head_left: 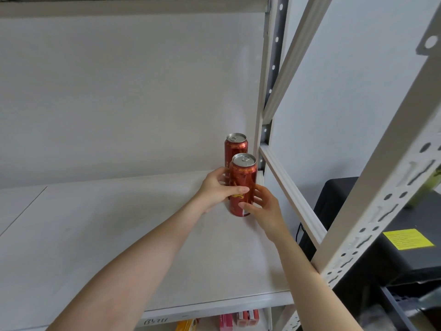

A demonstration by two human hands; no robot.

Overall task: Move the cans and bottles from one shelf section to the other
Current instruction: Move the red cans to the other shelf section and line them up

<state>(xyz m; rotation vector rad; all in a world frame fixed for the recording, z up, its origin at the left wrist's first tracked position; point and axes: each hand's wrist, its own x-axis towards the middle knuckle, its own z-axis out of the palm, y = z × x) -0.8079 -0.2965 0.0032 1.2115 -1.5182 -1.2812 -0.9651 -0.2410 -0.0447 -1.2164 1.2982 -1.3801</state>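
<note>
Wrapping round the front can point(244, 177), the thumb point(238, 189) of the left hand point(216, 191) lies flat across the red side. Its other fingers go behind the can, and I cannot see how they lie. The fingers point(261, 195) of the right hand point(266, 210) are a little spread and bent round the low right side of the same can. That hand's thumb presses near the can's bottom. So two hands hold one can.

The front can stands up straight on the shelf point(119, 235), just right of the middle of the frame. The back can point(235, 145) stands right behind it. I cannot tell if the two touch. Both cans are at the right end of the shelf, near the post point(267, 96).

I cannot tell if the front can is being picked up or put down.

To do this well, I think the hands should keep the can straight up and hold it by the middle, not too tight, since a thin can may dent. It should go straight up or down first, so it does not knock the back can over. Any move to the right should stay clear of the post.

At the bottom of the frame, small boxes point(241, 317) sit on the shelf below.
</note>
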